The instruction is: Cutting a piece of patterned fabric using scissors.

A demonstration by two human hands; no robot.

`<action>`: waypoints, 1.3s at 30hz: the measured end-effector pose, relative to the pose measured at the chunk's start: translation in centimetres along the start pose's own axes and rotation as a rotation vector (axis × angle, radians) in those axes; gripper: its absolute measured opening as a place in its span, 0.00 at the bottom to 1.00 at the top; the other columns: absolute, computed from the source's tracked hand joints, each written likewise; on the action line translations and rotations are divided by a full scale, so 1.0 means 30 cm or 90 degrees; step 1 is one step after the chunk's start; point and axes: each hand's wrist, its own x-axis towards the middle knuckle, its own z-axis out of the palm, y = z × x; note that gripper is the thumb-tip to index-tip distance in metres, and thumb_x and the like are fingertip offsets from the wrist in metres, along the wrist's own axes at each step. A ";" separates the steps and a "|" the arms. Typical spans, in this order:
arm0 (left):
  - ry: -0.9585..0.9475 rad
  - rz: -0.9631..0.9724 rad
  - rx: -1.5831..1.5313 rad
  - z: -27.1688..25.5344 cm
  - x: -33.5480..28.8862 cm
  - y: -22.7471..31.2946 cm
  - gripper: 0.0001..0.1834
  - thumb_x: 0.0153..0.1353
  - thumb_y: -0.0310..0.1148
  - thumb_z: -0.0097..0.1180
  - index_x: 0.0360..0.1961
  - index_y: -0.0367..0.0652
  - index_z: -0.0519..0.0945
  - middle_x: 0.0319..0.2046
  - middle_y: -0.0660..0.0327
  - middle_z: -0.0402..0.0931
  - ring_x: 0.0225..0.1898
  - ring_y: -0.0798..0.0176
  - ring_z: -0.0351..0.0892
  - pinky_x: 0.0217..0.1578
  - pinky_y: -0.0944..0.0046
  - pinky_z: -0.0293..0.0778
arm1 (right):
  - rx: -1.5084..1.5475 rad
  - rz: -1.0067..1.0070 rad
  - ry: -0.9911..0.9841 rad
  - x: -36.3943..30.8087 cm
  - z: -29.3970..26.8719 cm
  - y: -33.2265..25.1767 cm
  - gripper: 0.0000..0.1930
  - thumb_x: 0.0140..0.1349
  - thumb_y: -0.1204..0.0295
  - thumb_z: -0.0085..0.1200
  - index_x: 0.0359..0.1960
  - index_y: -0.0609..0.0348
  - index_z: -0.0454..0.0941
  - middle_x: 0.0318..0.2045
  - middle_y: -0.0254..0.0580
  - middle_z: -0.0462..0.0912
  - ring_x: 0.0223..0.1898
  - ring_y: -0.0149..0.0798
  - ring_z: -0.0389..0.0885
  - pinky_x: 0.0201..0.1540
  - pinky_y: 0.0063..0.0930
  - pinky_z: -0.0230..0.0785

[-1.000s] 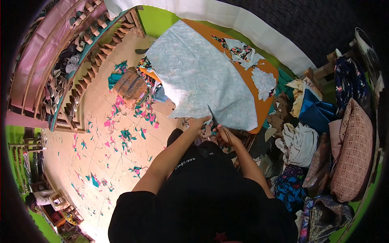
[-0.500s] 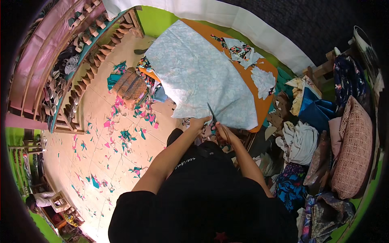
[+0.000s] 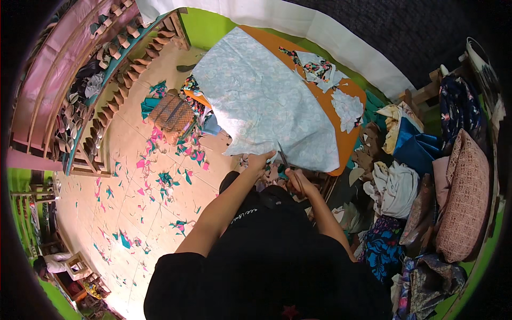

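Note:
A wide sheet of pale blue-white cloth [image 3: 266, 88] lies spread over an orange tabletop [image 3: 349, 101]. My left hand [image 3: 260, 161] is closed on its near edge, pinching the cloth just left of the cut. My right hand [image 3: 300, 182] grips a pair of dark scissors [image 3: 282, 153] by the handles. The blades point away from me and lie at the cloth's near edge. Whether the blades are parted is too small to tell. Fingers of both hands are partly hidden from above.
Printed cloth scraps [image 3: 320, 69] lie on the table's far right. A brown checked bag [image 3: 173, 113] rests on the floor at left among pink and teal scraps [image 3: 168, 178]. Racks of wooden shoe forms [image 3: 114, 98] line the left. Heaped fabrics [image 3: 394, 186] and a patterned cushion [image 3: 465, 197] crowd the right.
The scissors have shifted slightly right and toward me, together with my right hand. My left hand has barely moved, and the cloth's near edge has shifted a little.

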 end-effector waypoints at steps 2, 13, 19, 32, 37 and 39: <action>-0.059 0.053 -0.061 0.013 -0.033 0.033 0.16 0.39 0.26 0.62 0.28 0.30 0.71 0.28 0.57 0.71 0.24 0.65 0.71 0.23 0.68 0.67 | -0.209 -0.013 0.109 0.020 -0.007 0.078 0.33 0.44 0.39 0.45 0.21 0.65 0.64 0.12 0.41 0.66 0.16 0.31 0.66 0.14 0.25 0.57; -0.095 -0.064 -0.065 0.037 -0.102 0.143 0.13 0.49 0.29 0.55 0.32 0.30 0.70 0.25 0.55 0.72 0.22 0.63 0.73 0.16 0.70 0.70 | -0.426 0.113 0.376 -0.278 0.050 -0.059 0.41 0.32 0.49 0.61 0.33 0.81 0.63 0.27 0.67 0.72 0.35 0.54 0.74 0.36 0.37 0.66; -0.131 -0.101 -0.018 -0.030 0.011 0.057 0.12 0.50 0.27 0.53 0.34 0.31 0.70 0.30 0.55 0.72 0.27 0.63 0.73 0.24 0.72 0.72 | -0.301 0.167 0.197 -0.304 -0.010 0.003 0.30 0.39 0.51 0.57 0.27 0.72 0.71 0.20 0.53 0.74 0.24 0.46 0.74 0.27 0.34 0.66; -0.072 -0.136 0.093 -0.016 -0.057 0.094 0.15 0.46 0.29 0.57 0.34 0.34 0.69 0.30 0.57 0.71 0.22 0.68 0.71 0.19 0.75 0.68 | 0.393 0.244 -0.030 -0.074 0.069 0.018 0.33 0.46 0.36 0.36 0.27 0.59 0.67 0.12 0.26 0.60 0.12 0.25 0.58 0.15 0.19 0.54; -0.054 -0.029 0.031 -0.035 -0.041 0.073 0.14 0.47 0.27 0.56 0.35 0.33 0.69 0.31 0.56 0.72 0.25 0.66 0.73 0.25 0.70 0.70 | 0.257 0.294 -0.064 -0.086 0.068 -0.068 0.30 0.47 0.37 0.37 0.26 0.57 0.66 0.11 0.25 0.59 0.11 0.23 0.57 0.14 0.18 0.51; -0.037 -0.038 0.030 -0.036 -0.042 0.077 0.14 0.47 0.26 0.56 0.35 0.33 0.69 0.31 0.56 0.72 0.26 0.64 0.73 0.26 0.68 0.70 | 0.278 0.279 -0.090 -0.087 0.066 -0.037 0.33 0.45 0.35 0.34 0.27 0.57 0.65 0.12 0.25 0.59 0.12 0.24 0.57 0.15 0.17 0.52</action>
